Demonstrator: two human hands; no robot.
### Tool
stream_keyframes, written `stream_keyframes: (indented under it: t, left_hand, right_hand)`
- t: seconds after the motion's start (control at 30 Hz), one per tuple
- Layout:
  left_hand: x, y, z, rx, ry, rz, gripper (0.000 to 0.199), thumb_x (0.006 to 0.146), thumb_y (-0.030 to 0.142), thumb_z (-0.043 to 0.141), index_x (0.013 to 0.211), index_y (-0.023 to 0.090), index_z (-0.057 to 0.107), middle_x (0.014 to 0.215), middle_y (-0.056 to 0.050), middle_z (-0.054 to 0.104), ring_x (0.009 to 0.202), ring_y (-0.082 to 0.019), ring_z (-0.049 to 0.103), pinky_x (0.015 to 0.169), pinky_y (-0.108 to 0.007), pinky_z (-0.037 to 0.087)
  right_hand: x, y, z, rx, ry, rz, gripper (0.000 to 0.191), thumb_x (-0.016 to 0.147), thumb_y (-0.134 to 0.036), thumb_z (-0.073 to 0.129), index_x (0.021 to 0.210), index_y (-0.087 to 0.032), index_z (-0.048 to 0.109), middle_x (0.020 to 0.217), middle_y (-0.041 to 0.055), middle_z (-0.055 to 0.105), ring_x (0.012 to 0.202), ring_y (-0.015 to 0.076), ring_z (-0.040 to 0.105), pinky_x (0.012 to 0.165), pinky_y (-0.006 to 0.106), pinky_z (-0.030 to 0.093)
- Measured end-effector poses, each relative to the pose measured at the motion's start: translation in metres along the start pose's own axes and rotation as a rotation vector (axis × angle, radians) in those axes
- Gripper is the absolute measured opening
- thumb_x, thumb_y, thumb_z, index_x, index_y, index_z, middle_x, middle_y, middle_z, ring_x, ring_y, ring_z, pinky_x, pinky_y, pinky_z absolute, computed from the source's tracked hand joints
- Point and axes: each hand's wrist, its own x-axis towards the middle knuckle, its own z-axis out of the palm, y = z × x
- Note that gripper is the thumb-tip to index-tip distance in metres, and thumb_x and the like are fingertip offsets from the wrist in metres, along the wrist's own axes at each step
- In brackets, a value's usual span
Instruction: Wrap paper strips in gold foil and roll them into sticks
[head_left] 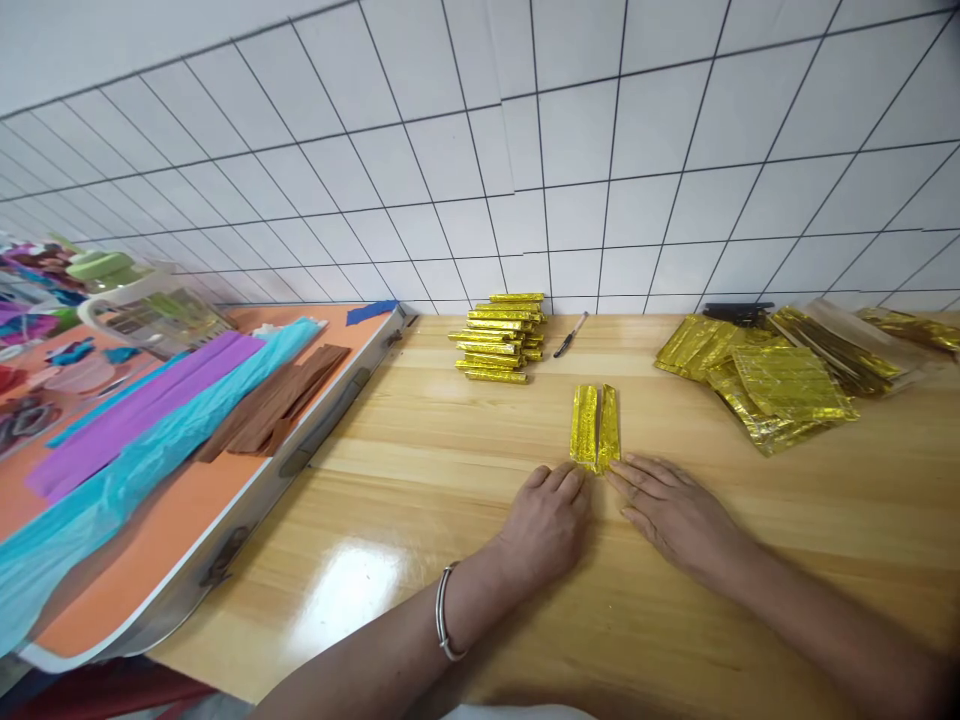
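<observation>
Two narrow pieces of shiny gold foil strips (584,425) lie side by side on the wooden table, a thin gap between them widening toward the far end. My left hand (546,520), a silver bangle on its wrist, has its fingers curled down on the near end of the strips; its fingertips are partly hidden. With fingers stretched out nearly flat, my right hand (675,510) touches the near right corner. Farther back lies a pile of gold foil rolls (499,340). Flat gold foil sheets (791,380) are heaped at the right.
A pen (571,335) lies beside the rolls. On the left, an orange tray (176,545) with a raised rim holds purple, turquoise and brown crepe paper strips (274,405). A clear jug (165,310) stands behind it. A white tiled wall (570,140) closes the table's back.
</observation>
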Motion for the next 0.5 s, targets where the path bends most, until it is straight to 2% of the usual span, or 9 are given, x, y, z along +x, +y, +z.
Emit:
stream_keyframes:
  t: [0.1,0.17,0.33,0.43,0.5]
  left_hand:
    - [0.0,0.003,-0.003,-0.045,0.006,-0.026,0.03,0.088,0.031,0.042,0.11,0.014,0.053,0.107,-0.011,0.056,0.11,-0.025,0.046,0.088,-0.038,0.037]
    - [0.001,0.001,-0.003,-0.073,0.019,-0.033,0.031,0.086,0.035,0.045,0.108,0.014,0.054,0.105,-0.011,0.057,0.108,-0.025,0.047,0.088,-0.038,0.037]
    - [0.006,-0.014,0.0,-0.148,0.068,0.001,0.024,0.09,0.03,0.04,0.101,0.017,0.057,0.097,-0.008,0.06,0.099,-0.02,0.053,0.086,-0.035,0.038]
    - [0.01,-0.021,0.003,-0.188,0.097,0.01,0.022,0.09,0.027,0.04,0.098,0.018,0.059,0.092,-0.007,0.061,0.097,-0.019,0.054,0.085,-0.034,0.038]
    - [0.012,-0.021,0.005,-0.209,0.1,-0.028,0.02,0.09,0.027,0.042,0.094,0.019,0.059,0.091,-0.006,0.061,0.094,-0.018,0.054,0.082,-0.033,0.039]
  right_hand:
    - [-0.001,0.002,0.0,0.009,0.001,-0.002,0.039,0.088,-0.026,0.042,0.127,-0.021,0.049,0.13,0.0035,0.051,0.124,0.0224,0.038,0.102,0.043,0.032]
    - [-0.001,-0.004,0.002,-0.003,0.011,0.026,0.039,0.088,-0.027,0.043,0.125,-0.019,0.051,0.13,0.0055,0.052,0.123,0.0233,0.039,0.1,0.043,0.033]
    - [-0.002,-0.047,-0.005,-0.072,0.007,0.124,0.044,0.086,-0.034,0.045,0.121,-0.009,0.055,0.127,0.0152,0.052,0.113,0.0281,0.047,0.093,0.044,0.038]
    - [-0.001,-0.069,-0.012,-0.075,-0.02,0.109,0.046,0.084,-0.04,0.047,0.119,-0.011,0.057,0.124,0.017,0.055,0.107,0.0298,0.049,0.088,0.044,0.04]
    - [-0.001,-0.075,-0.015,-0.067,-0.031,0.098,0.045,0.083,-0.042,0.048,0.116,-0.013,0.058,0.122,0.0163,0.056,0.103,0.03,0.051,0.086,0.044,0.04]
